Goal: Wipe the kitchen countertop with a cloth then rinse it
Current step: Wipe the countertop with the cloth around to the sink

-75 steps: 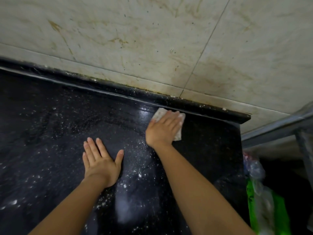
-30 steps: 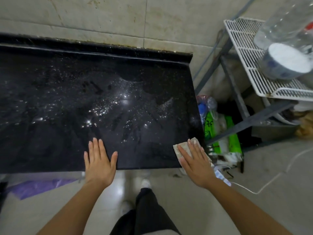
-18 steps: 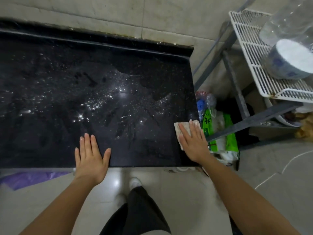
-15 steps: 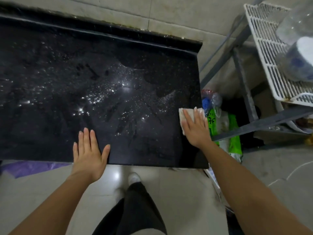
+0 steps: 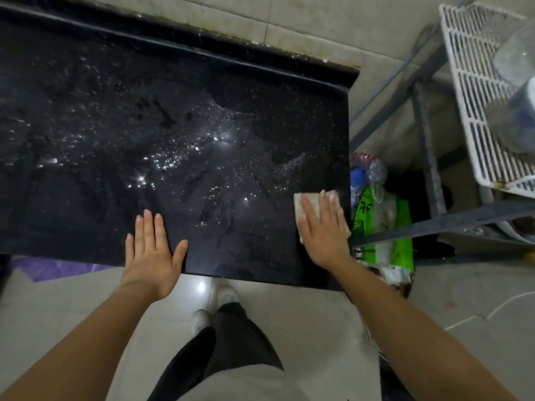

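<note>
1. While your right grip (image 5: 324,230) lies flat with straight fingers, it presses the pale folded cloth (image 5: 313,201) onto the black speckled stone worktop (image 5: 202,125), beside its right edge.
2. That cloth sits under the grip's fingers, long axis pointing away from you; the droplet-strewn surface lies to this grip's left.
3. Your left grip (image 5: 152,256) rests flat, holding nothing, well left of the cloth.
4. Right of the grip, a white wire rack (image 5: 469,82) carries a clear plastic bottle (image 5: 518,91).

Single view: head cam, wide-angle, sits above front edge of desk (image 5: 86,134), looks steeply down & fwd toward tiled wall (image 5: 318,24). Near the desk; floor (image 5: 304,314) fills btm of frame, wire rack (image 5: 474,82) at top right.
</note>
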A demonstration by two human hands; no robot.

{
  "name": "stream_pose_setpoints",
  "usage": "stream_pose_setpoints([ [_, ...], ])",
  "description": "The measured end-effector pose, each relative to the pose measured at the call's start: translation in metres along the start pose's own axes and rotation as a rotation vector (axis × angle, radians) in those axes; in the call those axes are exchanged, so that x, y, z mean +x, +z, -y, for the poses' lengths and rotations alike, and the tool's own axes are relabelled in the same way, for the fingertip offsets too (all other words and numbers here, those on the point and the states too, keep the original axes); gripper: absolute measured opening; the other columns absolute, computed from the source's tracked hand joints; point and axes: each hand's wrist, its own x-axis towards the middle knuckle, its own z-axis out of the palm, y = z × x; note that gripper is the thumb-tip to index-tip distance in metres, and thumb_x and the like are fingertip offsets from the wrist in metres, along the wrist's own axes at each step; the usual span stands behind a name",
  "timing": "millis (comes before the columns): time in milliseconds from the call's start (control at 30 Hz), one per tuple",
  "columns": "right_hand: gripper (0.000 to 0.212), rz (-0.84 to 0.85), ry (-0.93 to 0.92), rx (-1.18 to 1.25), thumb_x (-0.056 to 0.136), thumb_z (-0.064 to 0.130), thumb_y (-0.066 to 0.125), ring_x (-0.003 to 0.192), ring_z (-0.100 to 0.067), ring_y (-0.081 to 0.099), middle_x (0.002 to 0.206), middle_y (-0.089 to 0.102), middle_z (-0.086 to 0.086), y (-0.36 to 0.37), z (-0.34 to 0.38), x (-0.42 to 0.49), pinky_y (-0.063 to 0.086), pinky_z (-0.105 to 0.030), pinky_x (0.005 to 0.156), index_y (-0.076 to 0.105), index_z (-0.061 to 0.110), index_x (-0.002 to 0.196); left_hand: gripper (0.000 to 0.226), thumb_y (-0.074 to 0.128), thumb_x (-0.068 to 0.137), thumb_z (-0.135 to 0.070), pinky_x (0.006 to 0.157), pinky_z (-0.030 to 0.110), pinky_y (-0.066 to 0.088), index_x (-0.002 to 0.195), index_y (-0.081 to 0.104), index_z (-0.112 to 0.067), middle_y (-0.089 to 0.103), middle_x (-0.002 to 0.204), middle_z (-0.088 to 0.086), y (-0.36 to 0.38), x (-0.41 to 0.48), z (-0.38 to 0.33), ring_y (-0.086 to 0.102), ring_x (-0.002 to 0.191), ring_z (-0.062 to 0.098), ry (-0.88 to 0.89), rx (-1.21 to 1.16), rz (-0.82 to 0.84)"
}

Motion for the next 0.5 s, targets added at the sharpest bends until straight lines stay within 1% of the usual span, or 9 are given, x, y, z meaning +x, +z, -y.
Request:
stream_pose_setpoints([
  [133,0.052,0.03,-0.12,0.027,0.095,0.055,-0.007,0.146,-0.02,-0.018,0.158,-0.012,-0.004,0.029,0.026,-0.06,-0.005,-0.041,0.118,-0.016,0.045,0.145,0.075,-0.001,0.089,-0.057,0.115,0.037,-0.015,0.144,-0.026,-0.012,-0.039,0.144,0.002,-0.004,0.0,-0.002,-0.036,0.135,0.016,-0.003,0.011,0.021],
  [200,0.051,0.017,-0.164,0.034,0.097,0.055,-0.004,0.146,-0.019,-0.017,0.158,-0.009,-0.004,0.036,0.033,-0.073,-0.007,-0.038,0.117,-0.017,0.047,0.145,0.075,-0.003,0.087,-0.058,0.115,0.038,-0.015,0.142,-0.028,-0.013,-0.039,0.145,0.003,-0.005,-0.001,-0.002,-0.035,0.135,0.017,-0.01,0.007,0.034],
  [300,0.053,0.078,-0.249,0.006,0.092,0.06,-0.011,0.144,-0.017,-0.023,0.157,-0.019,0.001,0.03,0.027,-0.066,-0.017,-0.034,0.116,-0.02,0.049,0.143,0.074,-0.001,0.088,-0.058,0.116,0.038,-0.014,0.14,-0.029,-0.014,-0.036,0.149,0.006,-0.006,-0.001,-0.003,-0.034,0.136,0.019,-0.012,0.007,0.037],
  [333,0.054,0.087,-0.262,0.001,0.091,0.062,-0.012,0.144,-0.017,-0.023,0.156,-0.02,0.002,0.024,0.023,-0.057,-0.018,-0.033,0.115,-0.017,0.049,0.143,0.073,-0.001,0.089,-0.057,0.115,0.038,-0.015,0.14,-0.029,-0.014,-0.035,0.15,0.006,-0.007,-0.001,-0.003,-0.034,0.136,0.019,-0.013,0.009,0.038],
  [400,0.057,0.072,-0.201,-0.014,0.09,0.06,-0.009,0.145,-0.019,-0.02,0.158,-0.016,-0.001,0.012,0.013,-0.029,-0.017,-0.034,0.115,-0.011,0.045,0.144,0.073,0.0,0.089,-0.057,0.115,0.038,-0.015,0.14,-0.03,-0.014,-0.034,0.15,0.007,-0.007,0.0,-0.003,-0.035,0.136,0.019,-0.013,0.015,0.042],
  [467,0.061,0.027,-0.052,-0.031,0.088,0.054,-0.005,0.147,-0.024,-0.015,0.161,-0.011,-0.007,0.0,0.005,0.006,-0.012,-0.038,0.115,-0.009,0.04,0.148,0.072,-0.001,0.088,-0.057,0.115,0.038,-0.016,0.138,-0.031,-0.014,-0.036,0.149,0.006,-0.007,-0.001,-0.003,-0.036,0.135,0.019,-0.014,0.016,0.046],
  [500,0.059,0.006,0.03,-0.019,0.092,0.053,-0.001,0.147,-0.025,-0.014,0.161,-0.01,-0.008,-0.006,0.002,0.023,-0.011,-0.04,0.116,-0.006,0.039,0.149,0.072,-0.002,0.087,-0.057,0.115,0.038,-0.016,0.137,-0.032,-0.015,-0.037,0.148,0.006,-0.008,-0.001,-0.003,-0.036,0.135,0.018,-0.016,0.015,0.046],
])
